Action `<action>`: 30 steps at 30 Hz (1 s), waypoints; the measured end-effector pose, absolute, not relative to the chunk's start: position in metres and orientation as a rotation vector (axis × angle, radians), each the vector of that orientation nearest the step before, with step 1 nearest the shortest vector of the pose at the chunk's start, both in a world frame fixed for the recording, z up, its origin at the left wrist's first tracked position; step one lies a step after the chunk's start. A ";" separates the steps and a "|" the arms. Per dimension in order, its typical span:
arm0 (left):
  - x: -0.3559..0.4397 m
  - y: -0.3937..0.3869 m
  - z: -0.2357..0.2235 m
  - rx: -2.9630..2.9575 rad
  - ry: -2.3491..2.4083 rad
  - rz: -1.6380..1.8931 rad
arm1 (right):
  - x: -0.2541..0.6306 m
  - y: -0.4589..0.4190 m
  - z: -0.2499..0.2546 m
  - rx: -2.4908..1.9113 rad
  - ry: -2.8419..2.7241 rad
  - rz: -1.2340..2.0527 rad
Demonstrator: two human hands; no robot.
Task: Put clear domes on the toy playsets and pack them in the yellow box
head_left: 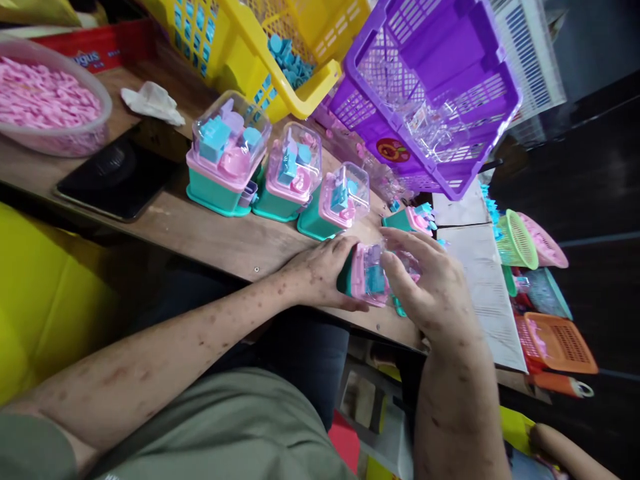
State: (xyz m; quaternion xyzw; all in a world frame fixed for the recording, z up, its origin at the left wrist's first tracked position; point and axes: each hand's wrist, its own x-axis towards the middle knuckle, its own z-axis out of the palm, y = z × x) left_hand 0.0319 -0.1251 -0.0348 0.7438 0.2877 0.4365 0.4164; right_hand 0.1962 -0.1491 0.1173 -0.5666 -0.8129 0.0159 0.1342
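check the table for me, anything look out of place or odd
A crumpled white wad, perhaps tissue, lies on the table between the tub and yellow basket; it looks like stray litter near the pink parts. The held box, partly hidden, shows no visible damage.

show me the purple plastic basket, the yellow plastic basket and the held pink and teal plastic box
Purple plastic basket (453, 60): head view, on its solid inner wall.
Yellow plastic basket (251, 43): head view, on its rim.
Held pink and teal plastic box (373, 276): head view, on its clear cover.
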 end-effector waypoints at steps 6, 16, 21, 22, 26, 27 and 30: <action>0.033 -0.130 -0.031 1.872 0.765 1.029 | 0.187 -0.150 0.137 -1.686 -2.426 0.001; 0.027 -0.126 -0.029 1.870 0.747 0.990 | 0.212 -0.166 0.120 -1.803 -2.000 0.214; 0.028 -0.127 -0.035 1.903 0.797 0.977 | 0.206 -0.165 0.126 -1.787 -2.109 0.154; 0.028 -0.127 -0.035 1.906 0.801 0.974 | 0.202 -0.163 0.131 -1.779 -2.164 0.132; 0.027 -0.125 -0.034 1.909 0.781 0.977 | 0.191 -0.153 0.149 -1.716 -2.381 0.019; 0.027 -0.125 -0.034 1.908 0.772 0.975 | 0.189 -0.151 0.151 -1.701 -2.417 -0.013; 0.025 -0.123 -0.034 1.908 0.746 0.972 | 0.184 -0.146 0.152 -1.681 -2.473 -0.091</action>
